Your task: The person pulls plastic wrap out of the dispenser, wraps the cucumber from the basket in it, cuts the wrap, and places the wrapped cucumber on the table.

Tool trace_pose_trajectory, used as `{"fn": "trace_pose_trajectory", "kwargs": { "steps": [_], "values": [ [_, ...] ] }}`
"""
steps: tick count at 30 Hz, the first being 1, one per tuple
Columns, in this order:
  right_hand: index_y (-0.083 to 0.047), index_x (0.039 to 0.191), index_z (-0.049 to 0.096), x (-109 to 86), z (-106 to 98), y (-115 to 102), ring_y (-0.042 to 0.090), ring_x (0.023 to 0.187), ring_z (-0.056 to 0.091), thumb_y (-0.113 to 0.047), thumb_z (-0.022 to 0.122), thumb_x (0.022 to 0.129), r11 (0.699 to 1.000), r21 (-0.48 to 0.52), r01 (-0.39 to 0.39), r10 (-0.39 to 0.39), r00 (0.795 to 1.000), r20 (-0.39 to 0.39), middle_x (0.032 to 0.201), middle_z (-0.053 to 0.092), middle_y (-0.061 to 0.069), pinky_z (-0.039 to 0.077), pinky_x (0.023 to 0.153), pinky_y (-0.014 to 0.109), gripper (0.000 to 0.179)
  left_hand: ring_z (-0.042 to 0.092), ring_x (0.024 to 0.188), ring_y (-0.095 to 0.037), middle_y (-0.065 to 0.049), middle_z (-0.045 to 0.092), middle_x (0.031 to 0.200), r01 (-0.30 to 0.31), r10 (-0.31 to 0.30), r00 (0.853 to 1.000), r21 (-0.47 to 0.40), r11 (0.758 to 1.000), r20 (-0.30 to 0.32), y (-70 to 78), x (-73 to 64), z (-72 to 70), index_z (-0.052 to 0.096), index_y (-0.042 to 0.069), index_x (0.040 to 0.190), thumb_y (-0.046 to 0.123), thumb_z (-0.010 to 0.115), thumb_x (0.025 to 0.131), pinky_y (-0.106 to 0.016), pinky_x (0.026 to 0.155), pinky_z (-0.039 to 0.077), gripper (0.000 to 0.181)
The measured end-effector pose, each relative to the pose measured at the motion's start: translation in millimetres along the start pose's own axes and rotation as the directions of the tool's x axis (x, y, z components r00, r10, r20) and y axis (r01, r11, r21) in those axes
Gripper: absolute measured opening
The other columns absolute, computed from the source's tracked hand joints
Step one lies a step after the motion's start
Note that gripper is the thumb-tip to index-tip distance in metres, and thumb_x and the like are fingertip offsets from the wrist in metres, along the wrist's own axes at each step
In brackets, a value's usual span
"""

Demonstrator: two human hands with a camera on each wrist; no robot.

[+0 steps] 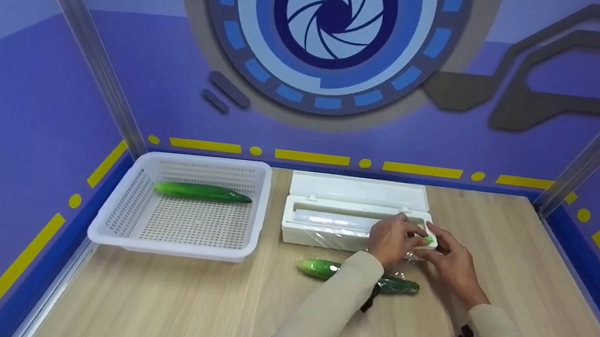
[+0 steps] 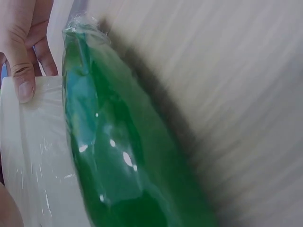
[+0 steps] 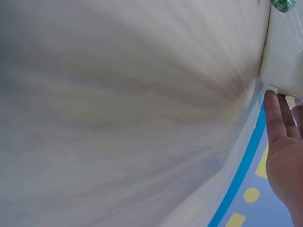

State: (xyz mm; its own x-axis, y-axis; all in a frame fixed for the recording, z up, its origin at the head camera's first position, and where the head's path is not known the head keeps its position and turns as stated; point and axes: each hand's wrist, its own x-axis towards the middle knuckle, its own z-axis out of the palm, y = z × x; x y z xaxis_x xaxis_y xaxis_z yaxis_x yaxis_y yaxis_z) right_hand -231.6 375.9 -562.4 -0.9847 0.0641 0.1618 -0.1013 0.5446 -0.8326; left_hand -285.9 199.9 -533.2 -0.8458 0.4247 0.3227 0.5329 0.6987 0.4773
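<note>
A white cling film dispenser stands lid-up on the table, a roll of clear film inside and film drawn over its front. My left hand reaches over its right part, curled fingertips pinching the small green slide cutter at the right end. My right hand grips that same end, thumb on the front and fingers along the side. In front of the dispenser, partly behind the left forearm, lies a film-wrapped cucumber. The left wrist view shows the wrapped cucumber close up, film bunched at its tip.
Left of the dispenser is a white plastic basket with one cucumber in it, no film visible on it. A blue-purple printed wall runs behind the wooden table, with metal posts at both back corners.
</note>
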Motion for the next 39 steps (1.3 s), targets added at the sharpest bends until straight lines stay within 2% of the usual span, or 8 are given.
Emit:
{"fn": "trace_pose_trajectory", "kwargs": {
  "steps": [4,12,16,20,25,31,39],
  "values": [
    [-0.010,0.159,0.050,2.9,2.7,-0.1,0.038,0.134,0.058,-0.017,0.082,0.095,1.000,-0.004,0.013,-0.013,1.000,-0.001,0.157,0.051,0.019,0.047,0.090,0.008,0.072,0.050,0.072,0.005,0.018,0.058,0.087,0.009,-0.009,1.000,-0.004,1.000,-0.020,-0.8,-1.1,-1.9,0.086,0.036,0.104,0.044,0.081,0.093,-0.015,0.064,0.036,0.014],
    [-0.011,0.158,0.051,2.0,2.1,-2.0,0.037,0.131,0.060,-0.020,0.082,0.095,1.000,-0.017,-0.002,0.002,1.000,-0.006,0.155,0.053,0.020,0.045,0.089,0.006,0.071,0.059,0.086,0.000,0.015,0.064,0.096,-0.127,0.134,0.989,0.108,0.986,-0.058,-2.3,-1.0,-6.8,0.086,0.031,0.106,0.038,0.081,0.096,-0.014,0.072,0.043,0.013],
    [-0.010,0.158,0.051,1.6,0.8,-1.3,0.038,0.132,0.059,-0.021,0.084,0.094,1.000,0.012,-0.002,0.002,1.000,-0.007,0.154,0.054,0.021,0.045,0.089,0.006,0.073,0.060,0.092,-0.003,0.012,0.066,0.099,-0.163,0.169,0.984,0.103,0.981,-0.049,-2.1,-1.6,-8.0,0.085,0.026,0.106,0.033,0.080,0.098,-0.015,0.079,0.046,0.012],
    [-0.009,0.158,0.050,1.7,0.1,-0.8,0.039,0.132,0.059,-0.020,0.084,0.094,1.000,0.018,0.000,0.000,1.000,-0.002,0.152,0.056,0.023,0.044,0.089,0.005,0.074,0.061,0.091,-0.005,0.010,0.067,0.098,-0.165,0.169,0.985,0.075,0.983,-0.040,-1.7,-2.3,-8.7,0.085,0.021,0.105,0.027,0.079,0.099,-0.015,0.080,0.046,0.011],
    [-0.008,0.159,0.049,2.1,-0.5,-0.5,0.038,0.132,0.059,-0.022,0.083,0.095,1.000,0.014,-0.012,0.011,1.000,0.010,0.152,0.056,0.022,0.044,0.089,0.005,0.074,0.061,0.090,-0.003,0.010,0.067,0.097,-0.149,0.151,0.988,0.067,0.987,-0.028,-2.8,-2.7,-10.4,0.085,0.021,0.104,0.025,0.079,0.098,-0.015,0.079,0.046,0.009],
    [-0.011,0.160,0.047,0.6,-2.8,1.6,0.038,0.134,0.058,-0.022,0.081,0.096,1.000,0.010,-0.006,0.006,1.000,0.016,0.155,0.053,0.021,0.044,0.089,0.005,0.074,0.063,0.089,-0.003,0.008,0.067,0.097,-0.175,0.177,0.984,0.070,0.982,-0.025,-7.2,-4.4,-13.6,0.084,0.019,0.103,0.022,0.079,0.099,-0.013,0.079,0.047,0.008],
    [-0.010,0.159,0.049,-0.4,-3.8,1.2,0.038,0.129,0.061,-0.017,0.081,0.096,1.000,-0.004,0.013,-0.013,1.000,0.003,0.151,0.056,0.021,0.047,0.087,0.006,0.071,0.063,0.090,-0.001,0.006,0.068,0.099,-0.181,0.181,0.983,-0.020,0.983,-0.034,-14.6,-10.9,-18.5,0.084,0.015,0.105,0.019,0.076,0.101,-0.010,0.079,0.046,0.009]
  ]
}}
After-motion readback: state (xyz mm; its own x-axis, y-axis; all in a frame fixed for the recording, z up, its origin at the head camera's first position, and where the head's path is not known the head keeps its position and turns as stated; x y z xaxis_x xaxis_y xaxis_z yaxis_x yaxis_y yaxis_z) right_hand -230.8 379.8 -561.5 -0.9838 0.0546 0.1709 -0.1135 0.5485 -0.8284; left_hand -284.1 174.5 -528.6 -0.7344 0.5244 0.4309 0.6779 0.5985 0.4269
